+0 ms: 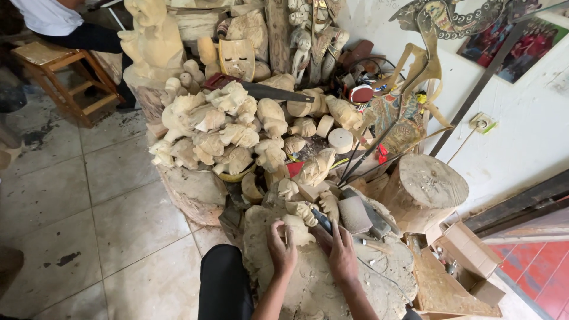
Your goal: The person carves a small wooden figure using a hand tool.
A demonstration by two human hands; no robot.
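My left hand is closed around a pale, roughly carved wooden figure that rests on a chip-covered wooden work block. My right hand grips a dark-handled carving tool whose tip points at the figure. My knee in black trousers is just left of the block. Both hands sit close together near the bottom centre of the head view.
A heap of unfinished pale wooden carvings fills the middle. A hand saw lies across it. A log stump stands right, cardboard boxes beside it. A wooden stool and a seated person are at the upper left.
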